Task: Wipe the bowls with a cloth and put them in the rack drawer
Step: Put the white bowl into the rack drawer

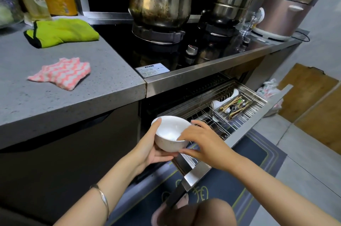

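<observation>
Head view looks down on a white bowl held upright between both hands, in front of the cabinet and over the near left corner of the open rack drawer. The left hand cups the bowl from below and from its left side, palm under the base and thumb laid up against the far left of the rim. The right hand grips the opposite side: its fingers curl over the near right rim with the tips inside the bowl, and its thumb sits under the bowl by the foot. The bowl appears clear of the wire rack below it. Further back in the drawer, a steel cutlery tray holds chopsticks and spoons, with white dishes just beside it. The pink and white zigzag cloth lies crumpled on the grey countertop, well apart from both hands, and a green oven mitt lies behind it. A stained steel pot stands on the hob above the drawer. A thin bangle circles the left wrist.
</observation>
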Demonstrator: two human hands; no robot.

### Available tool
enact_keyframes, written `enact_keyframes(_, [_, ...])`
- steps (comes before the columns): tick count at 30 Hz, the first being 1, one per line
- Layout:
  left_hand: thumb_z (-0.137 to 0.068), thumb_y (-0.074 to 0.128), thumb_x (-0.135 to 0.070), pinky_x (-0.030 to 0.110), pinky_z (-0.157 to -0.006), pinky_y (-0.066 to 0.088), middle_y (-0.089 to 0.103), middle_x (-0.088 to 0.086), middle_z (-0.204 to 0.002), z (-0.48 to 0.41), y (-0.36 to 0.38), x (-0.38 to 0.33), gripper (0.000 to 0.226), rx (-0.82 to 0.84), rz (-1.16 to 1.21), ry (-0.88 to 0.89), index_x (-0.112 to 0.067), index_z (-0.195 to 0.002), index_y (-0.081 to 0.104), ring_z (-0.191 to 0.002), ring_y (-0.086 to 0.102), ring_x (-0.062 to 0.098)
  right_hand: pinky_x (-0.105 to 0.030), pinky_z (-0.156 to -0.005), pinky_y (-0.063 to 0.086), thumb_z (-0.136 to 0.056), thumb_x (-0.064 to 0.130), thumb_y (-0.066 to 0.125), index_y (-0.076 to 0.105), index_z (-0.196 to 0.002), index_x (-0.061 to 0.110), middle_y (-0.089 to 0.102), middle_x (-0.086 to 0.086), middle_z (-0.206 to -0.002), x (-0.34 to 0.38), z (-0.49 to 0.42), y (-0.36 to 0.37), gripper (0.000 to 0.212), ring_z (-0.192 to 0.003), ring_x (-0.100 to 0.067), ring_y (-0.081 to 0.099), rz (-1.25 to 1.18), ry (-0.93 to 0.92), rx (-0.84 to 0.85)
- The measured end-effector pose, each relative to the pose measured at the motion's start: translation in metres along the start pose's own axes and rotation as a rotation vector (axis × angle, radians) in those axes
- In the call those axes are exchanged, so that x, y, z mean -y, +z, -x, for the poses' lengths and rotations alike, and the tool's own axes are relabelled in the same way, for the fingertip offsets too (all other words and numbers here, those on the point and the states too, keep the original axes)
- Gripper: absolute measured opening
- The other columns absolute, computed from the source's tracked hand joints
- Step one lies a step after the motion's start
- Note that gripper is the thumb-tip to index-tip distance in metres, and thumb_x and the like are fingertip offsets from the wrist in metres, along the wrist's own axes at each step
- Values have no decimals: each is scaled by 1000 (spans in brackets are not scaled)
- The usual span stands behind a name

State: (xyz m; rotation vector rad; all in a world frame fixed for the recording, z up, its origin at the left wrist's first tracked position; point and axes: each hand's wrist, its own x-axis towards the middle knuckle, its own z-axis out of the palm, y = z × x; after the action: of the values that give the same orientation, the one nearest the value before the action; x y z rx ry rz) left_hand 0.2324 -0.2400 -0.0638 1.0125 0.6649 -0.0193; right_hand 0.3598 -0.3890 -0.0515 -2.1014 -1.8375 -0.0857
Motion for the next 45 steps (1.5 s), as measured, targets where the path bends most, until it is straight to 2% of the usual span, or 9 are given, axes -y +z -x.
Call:
enact_keyframes(6, [-91, 16, -69, 36, -65, 58, 56, 12, -133, -55, 8, 3, 64, -135, -280, 52, -34, -143, 25, -83, 69, 29, -16, -69, 35, -85, 22, 72, 65, -97, 12, 60, 11, -82, -50, -11, 2, 17, -75, -6, 53, -202, 236, 35])
enact_keyframes(12, [-89, 40, -65, 30, -113, 23, 9, -1, -161, -106, -9, 46, 86, -221, -1193, 296, -23, -154, 2, -147, 16, 18, -16, -71, 49, -89, 19, 67, 58, -106, 12, 63, 5, -93, -125, -36, 41, 20, -85, -10, 61, -495, 586, 270])
enact_keyframes(18, [-39, -29, -91, 35, -118, -4, -27, 2, -156, -151, -13, 75, 128, -231, -1598, 343, -16, -143, -30, -145, -20, 18, -32, -76, 50, -89, 15, 65, 59, -111, 9, 67, -7, -101, -167, -70, 92, 24, -88, -19, 63, -922, 940, 264])
enact_keyframes(22, [-37, -34, -90, 34, -116, -7, -35, 1, -147, -162, -16, 84, 128, -273, -1597, 323, -14, -140, -32, -147, -17, 21, -37, -80, 51, -88, 12, 66, 57, -114, 2, 66, -11, -104, -179, -88, 117, 29, -89, -23, 63, -1044, 1072, 286])
enact_keyframes(25, [-60, -16, -93, 37, -113, 5, -11, 7, -157, -166, -18, 89, 122, -328, -1593, 396, -9, -149, -10, -148, 5, 26, -45, -87, 51, -82, 14, 73, 45, -129, 0, 57, -19, -124, -184, -96, 133, 56, -108, -33, 58, -1056, 1167, 276])
enact_keyframes(29, [-48, -28, -92, 35, -113, -9, -36, 3, -149, -166, -19, 94, 118, -297, -1587, 373, -16, -138, -35, -142, -22, 20, -41, -85, 50, -81, 16, 74, 42, -132, -1, 55, -20, -128, -185, -97, 151, 63, -108, -32, 58, -1084, 1205, 244])
enact_keyframes(33, [-54, -20, -92, 36, -114, -7, -32, 3, -154, -167, -19, 94, 117, -310, -1594, 362, -16, -141, -34, -148, -13, 25, -34, -75, 51, -85, 19, 72, 42, -134, 1, 57, -18, -129, -177, -95, 161, 60, -102, -27, 59, -1047, 1219, 203])
enact_keyframes(38, [-66, -6, -92, 43, -115, 14, -15, 4, -157, -169, -21, 98, 115, -348, -1569, 413, -14, -150, -11, -147, 14, 33, -44, -94, 52, -78, 32, 75, 44, -139, 6, 58, -17, -130, -175, -92, 171, 74, -112, -32, 60, -1021, 1157, 183])
enact_keyframes(45, [-50, -19, -92, 39, -119, 4, -46, -5, -142, -166, -19, 96, 116, -269, -1578, 322, -19, -139, -38, -149, -9, 25, -42, -83, 54, -80, 22, 77, 57, -120, 8, 67, -18, -112, -169, -89, 172, 46, -90, -28, 66, -979, 1107, 204])
